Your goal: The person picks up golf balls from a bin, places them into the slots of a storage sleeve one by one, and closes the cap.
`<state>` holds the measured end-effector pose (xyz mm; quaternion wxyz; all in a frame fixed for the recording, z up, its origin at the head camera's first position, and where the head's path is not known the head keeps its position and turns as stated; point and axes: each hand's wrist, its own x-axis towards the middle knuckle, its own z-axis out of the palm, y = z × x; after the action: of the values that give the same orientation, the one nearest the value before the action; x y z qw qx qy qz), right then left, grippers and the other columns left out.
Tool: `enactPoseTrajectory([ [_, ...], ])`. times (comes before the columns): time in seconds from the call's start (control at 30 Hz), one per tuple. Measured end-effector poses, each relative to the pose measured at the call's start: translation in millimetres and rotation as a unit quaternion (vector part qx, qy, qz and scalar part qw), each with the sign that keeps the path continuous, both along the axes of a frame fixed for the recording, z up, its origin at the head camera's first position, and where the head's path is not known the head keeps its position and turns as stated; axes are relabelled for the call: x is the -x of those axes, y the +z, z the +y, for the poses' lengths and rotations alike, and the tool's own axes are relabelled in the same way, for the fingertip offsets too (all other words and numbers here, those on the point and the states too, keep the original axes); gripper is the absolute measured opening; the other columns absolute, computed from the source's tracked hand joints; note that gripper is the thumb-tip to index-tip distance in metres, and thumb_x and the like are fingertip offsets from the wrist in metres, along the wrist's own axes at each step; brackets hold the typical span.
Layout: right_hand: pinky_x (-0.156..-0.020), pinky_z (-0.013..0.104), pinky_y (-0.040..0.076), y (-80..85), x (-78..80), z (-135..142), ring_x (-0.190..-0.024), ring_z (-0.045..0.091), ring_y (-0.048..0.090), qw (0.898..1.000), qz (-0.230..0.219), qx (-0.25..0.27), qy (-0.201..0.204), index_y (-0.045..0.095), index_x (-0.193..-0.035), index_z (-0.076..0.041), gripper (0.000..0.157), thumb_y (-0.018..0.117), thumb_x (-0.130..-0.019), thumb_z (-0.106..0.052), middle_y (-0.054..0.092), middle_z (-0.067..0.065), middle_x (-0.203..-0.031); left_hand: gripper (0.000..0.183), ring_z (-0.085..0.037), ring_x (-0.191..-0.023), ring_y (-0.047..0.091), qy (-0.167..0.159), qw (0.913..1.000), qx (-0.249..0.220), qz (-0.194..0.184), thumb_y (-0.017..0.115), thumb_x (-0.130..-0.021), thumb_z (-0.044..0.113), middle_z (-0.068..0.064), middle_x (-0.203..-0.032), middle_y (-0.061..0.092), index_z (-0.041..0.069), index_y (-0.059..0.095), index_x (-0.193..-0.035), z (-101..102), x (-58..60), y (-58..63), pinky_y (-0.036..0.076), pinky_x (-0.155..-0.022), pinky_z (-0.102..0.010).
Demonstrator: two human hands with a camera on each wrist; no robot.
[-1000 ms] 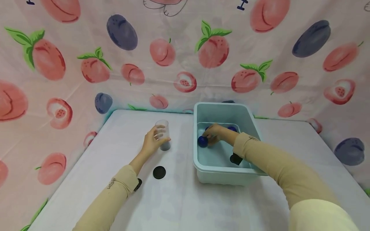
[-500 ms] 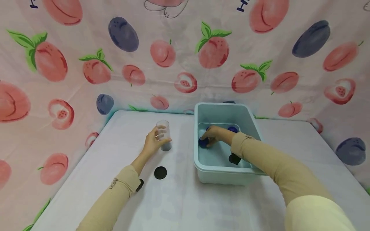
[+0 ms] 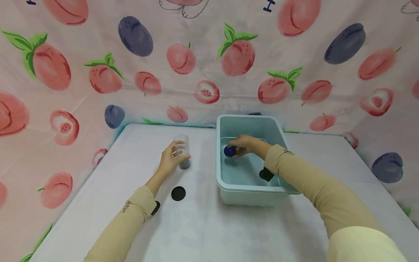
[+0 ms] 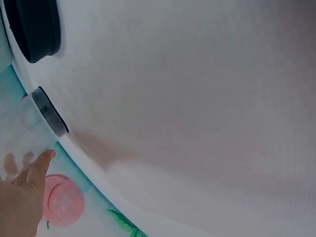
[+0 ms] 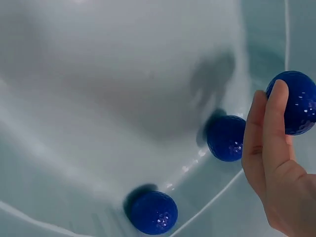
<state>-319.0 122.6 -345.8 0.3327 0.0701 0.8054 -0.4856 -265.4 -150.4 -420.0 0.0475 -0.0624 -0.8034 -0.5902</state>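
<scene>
My left hand [image 3: 169,159] holds a clear plastic cylinder [image 3: 185,164] upright on the white table, its fingers wrapped round the side. Grey shows at the cylinder's bottom in the left wrist view. Inside the pale blue bin [image 3: 255,188], my right hand [image 3: 244,144] pinches a dark blue dimpled golf ball [image 5: 299,102] in its fingertips. This ball casts a shadow on the bin floor. Two more such golf balls, one nearer the hand [image 5: 225,139] and one farther off [image 5: 154,213], lie on the bin floor; in the head view the right hand hides them.
A round black lid [image 3: 178,193] lies on the table [image 3: 203,225] in front of the cylinder. Raised walls surround the bin, and the right forearm passes over its right rim. A fruit-patterned cloth [image 3: 196,43] hangs behind the table and along its sides.
My right fingers have closed on the golf ball near the bin's left wall and raised it, moving slightly toward the back. My left hand keeps its hold on the cylinder.
</scene>
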Motion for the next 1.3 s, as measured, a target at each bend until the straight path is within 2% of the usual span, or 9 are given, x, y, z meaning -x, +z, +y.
enactPoseTrajectory([
  [0.1,-0.087,0.03,0.055,5.4,1.3,0,-0.095,0.025,0.057,1.0,0.001,0.022,-0.014,0.024,-0.145,0.005,0.064,0.053,-0.09,-0.011,0.041,0.03,-0.136,0.053,-0.041,-0.124,0.049,-0.002,1.0,0.004,-0.003,0.074,-0.078,0.003,-0.025,-0.127,0.056,0.002,0.05,-0.125,-1,1.4,3.9,0.043,-0.105,-0.044],
  [0.23,-0.094,0.034,0.052,13.3,3.0,2,-0.094,0.024,0.055,0.999,0.003,0.032,-0.028,0.029,-0.143,0.004,0.059,0.053,-0.091,-0.011,0.042,0.026,-0.133,0.053,-0.04,-0.125,0.049,-0.006,0.9999,0.012,-0.006,0.073,-0.08,0.004,-0.024,-0.128,0.055,0.002,0.049,-0.127,-1,4.6,9.4,0.043,-0.105,-0.044],
  [0.43,-0.099,0.035,0.048,25.5,7.3,7,-0.095,0.023,0.054,0.998,0.0,0.051,-0.044,0.023,-0.147,0.001,0.062,0.052,-0.094,-0.011,0.037,0.029,-0.141,0.053,-0.042,-0.127,0.046,-0.012,0.9999,0.006,-0.007,0.072,-0.081,0.004,-0.025,-0.13,0.053,0.002,0.048,-0.129,2,10.6,12.7,0.041,-0.106,-0.045],
  [0.57,-0.096,0.032,0.05,30.5,8.0,10,-0.113,0.028,0.055,0.995,-0.006,0.08,-0.052,0.021,-0.148,0.0,0.062,0.05,-0.094,-0.01,0.034,0.03,-0.144,0.053,-0.042,-0.127,0.046,-0.015,0.9998,-0.004,-0.011,0.072,-0.081,0.004,-0.026,-0.131,0.053,0.002,0.049,-0.129,3,12.7,11.4,0.042,-0.105,-0.046],
  [0.67,-0.099,0.033,0.047,32.4,7.2,12,-0.13,0.033,0.045,0.993,-0.015,0.104,-0.058,0.018,-0.149,0.0,0.063,0.048,-0.095,-0.01,0.029,0.031,-0.147,0.052,-0.042,-0.127,0.046,-0.022,0.9997,-0.003,-0.015,0.071,-0.082,0.004,-0.026,-0.131,0.053,0.002,0.049,-0.129,3,13.3,8.2,0.043,-0.104,-0.046],
  [0.83,-0.103,0.035,0.042,37.7,5.7,13,-0.135,0.035,0.038,0.988,-0.022,0.134,-0.073,0.008,-0.151,-0.002,0.068,0.046,-0.095,-0.008,0.016,0.031,-0.151,0.051,-0.043,-0.125,0.047,-0.03,0.9995,0.012,-0.007,0.069,-0.084,0.006,-0.027,-0.13,0.054,0.001,0.048,-0.131,0,11.6,5.1,0.041,-0.106,-0.045],
  [0.97,-0.095,0.032,0.05,44.9,4.9,15,-0.137,0.035,0.035,0.985,-0.019,0.151,-0.087,0.007,-0.151,-0.003,0.071,0.048,-0.093,-0.007,0.014,0.03,-0.152,0.051,-0.044,-0.125,0.047,-0.034,0.9994,0.009,-0.005,0.068,-0.085,0.006,-0.027,-0.13,0.053,0.002,0.048,-0.132,-1,9.9,7.7,0.04,-0.107,-0.046],
  [1.13,-0.079,0.028,0.058,47.6,4.4,17,-0.138,0.036,0.033,0.98,-0.017,0.168,-0.109,0.015,-0.15,-0.003,0.068,0.05,-0.092,-0.007,0.014,0.029,-0.153,0.051,-0.043,-0.125,0.047,-0.04,0.9991,0.012,-0.004,0.066,-0.086,0.006,-0.028,-0.13,0.053,0.001,0.047,-0.133,-2,7.8,9.0,0.041,-0.105,-0.046],
  [1.3,-0.078,0.027,0.058,49.8,0.7,19,-0.135,0.035,0.038,0.98,-0.014,0.168,-0.105,0.023,-0.148,-0.002,0.059,0.047,-0.095,-0.009,0.016,0.029,-0.152,0.051,-0.042,-0.124,0.049,-0.037,0.9989,0.03,-0.001,0.067,-0.087,0.008,-0.026,-0.129,0.055,0.002,0.048,-0.134,-5,4.7,9.4,0.041,-0.107,-0.044],
])
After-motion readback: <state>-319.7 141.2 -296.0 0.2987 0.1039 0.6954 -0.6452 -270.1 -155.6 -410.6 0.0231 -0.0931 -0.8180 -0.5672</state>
